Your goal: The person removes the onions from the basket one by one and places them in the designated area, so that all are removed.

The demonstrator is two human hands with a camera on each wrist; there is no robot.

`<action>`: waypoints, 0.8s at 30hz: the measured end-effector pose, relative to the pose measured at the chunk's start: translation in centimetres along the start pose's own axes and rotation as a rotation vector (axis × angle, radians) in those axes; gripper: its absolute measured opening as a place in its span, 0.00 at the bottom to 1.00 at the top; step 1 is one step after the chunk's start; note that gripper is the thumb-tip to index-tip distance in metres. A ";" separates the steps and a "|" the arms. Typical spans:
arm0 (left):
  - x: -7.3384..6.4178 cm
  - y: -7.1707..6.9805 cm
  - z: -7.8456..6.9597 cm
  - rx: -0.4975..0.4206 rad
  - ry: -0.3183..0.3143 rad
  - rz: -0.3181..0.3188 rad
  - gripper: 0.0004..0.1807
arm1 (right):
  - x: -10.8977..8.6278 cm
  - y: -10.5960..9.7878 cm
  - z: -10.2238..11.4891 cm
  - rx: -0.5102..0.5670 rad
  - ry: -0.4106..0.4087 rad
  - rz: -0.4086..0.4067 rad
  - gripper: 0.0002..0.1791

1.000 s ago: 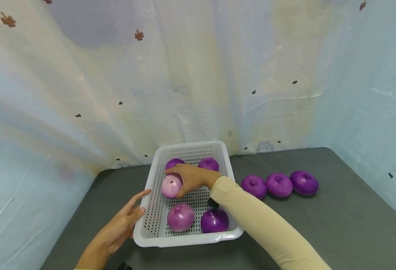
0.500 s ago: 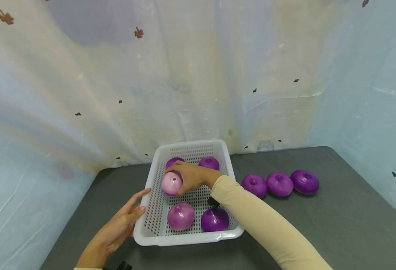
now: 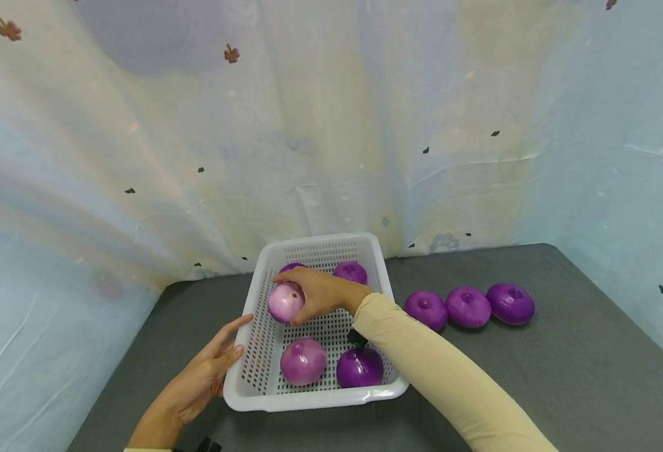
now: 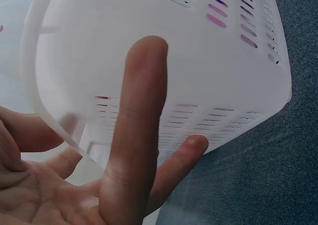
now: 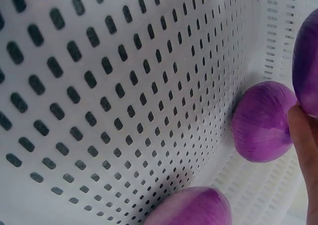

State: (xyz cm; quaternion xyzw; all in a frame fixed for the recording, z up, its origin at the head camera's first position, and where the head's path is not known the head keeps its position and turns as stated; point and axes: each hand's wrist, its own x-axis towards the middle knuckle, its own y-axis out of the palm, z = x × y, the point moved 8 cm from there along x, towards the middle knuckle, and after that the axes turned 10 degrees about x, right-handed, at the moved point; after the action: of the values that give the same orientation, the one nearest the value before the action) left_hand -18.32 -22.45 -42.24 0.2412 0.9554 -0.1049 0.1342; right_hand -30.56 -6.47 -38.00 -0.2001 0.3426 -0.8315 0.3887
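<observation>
Overhead, pale curtains point(image 3: 331, 125) enclose a grey table point(image 3: 563, 376); right hand point(image 3: 320, 294) grips an onion point(image 3: 285, 302), left hand point(image 3: 207, 370) spread.

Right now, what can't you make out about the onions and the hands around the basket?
- Head view: the right hand covers part of the pale onion and most of the far-left onion.
- Left wrist view: the basket wall hides every onion.
- Right wrist view: the frame edge cuts off the held onion.
</observation>
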 end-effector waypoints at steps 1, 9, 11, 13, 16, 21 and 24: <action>0.0 0.0 0.0 -0.001 0.001 0.000 0.33 | 0.0 0.0 0.0 0.005 -0.003 0.003 0.50; 0.0 0.0 0.0 0.007 -0.001 -0.013 0.33 | -0.2 0.1 0.0 0.025 -0.023 0.015 0.46; 0.0 0.0 0.0 0.008 -0.003 -0.016 0.33 | -0.2 0.1 0.0 0.028 -0.017 0.012 0.45; 0.0 0.0 0.0 0.007 -0.004 -0.018 0.33 | -0.1 0.0 -0.1 0.027 -0.012 0.009 0.45; 0.0 0.1 0.0 0.006 -0.004 -0.019 0.33 | -0.1 0.0 -0.2 0.038 -0.005 0.000 0.45; 0.0 0.0 0.0 0.007 -0.007 -0.022 0.33 | 0.0 0.0 -0.2 0.061 -0.016 -0.015 0.46; 0.0 0.0 0.1 0.007 -0.007 -0.022 0.33 | 0.0 0.0 -0.2 0.070 -0.023 -0.022 0.46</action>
State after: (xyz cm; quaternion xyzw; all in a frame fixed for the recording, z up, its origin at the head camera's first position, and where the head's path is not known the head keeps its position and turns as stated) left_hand -18.31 -22.49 -42.31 0.2308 0.9571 -0.1106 0.1356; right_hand -30.68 -6.43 -38.11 -0.1998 0.3065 -0.8448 0.3905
